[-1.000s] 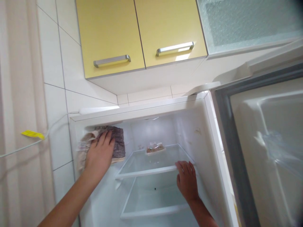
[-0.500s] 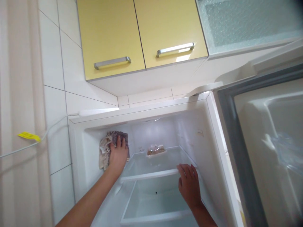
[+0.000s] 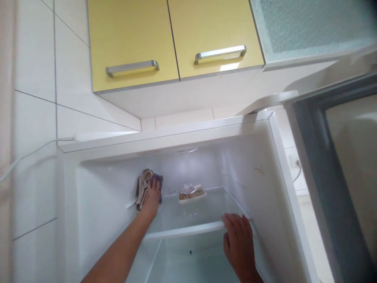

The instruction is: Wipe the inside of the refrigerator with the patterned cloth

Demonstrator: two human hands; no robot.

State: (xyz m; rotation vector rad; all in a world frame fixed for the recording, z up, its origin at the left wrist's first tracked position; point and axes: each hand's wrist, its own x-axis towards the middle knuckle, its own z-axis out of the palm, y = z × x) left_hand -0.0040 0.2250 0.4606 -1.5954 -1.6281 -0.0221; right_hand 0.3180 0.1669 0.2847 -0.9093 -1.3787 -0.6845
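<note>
Inside the open fridge (image 3: 97, 204), my left hand (image 3: 151, 198) presses a crumpled brown-and-beige cloth (image 3: 143, 186) against the left inner wall near the back. Its fingers lie over the cloth. On the right, my right hand (image 3: 239, 241) rests with curled fingers on the front edge of the upper glass shelf (image 3: 188, 229), thumb below the rim. A small white tray with wrapped brown food (image 3: 191, 193) sits at the back of that shelf.
The fridge door (image 3: 332, 177) stands open on the right. Yellow cupboards (image 3: 132, 39) with metal handles hang above. A white cable (image 3: 32, 153) runs along the tiled wall at left. A wall socket (image 3: 295, 161) shows behind the door hinge side.
My left hand has slid the cloth deeper along the left wall, bunching it up. The camera has moved closer to the fridge. My right hand stays at the shelf edge.
</note>
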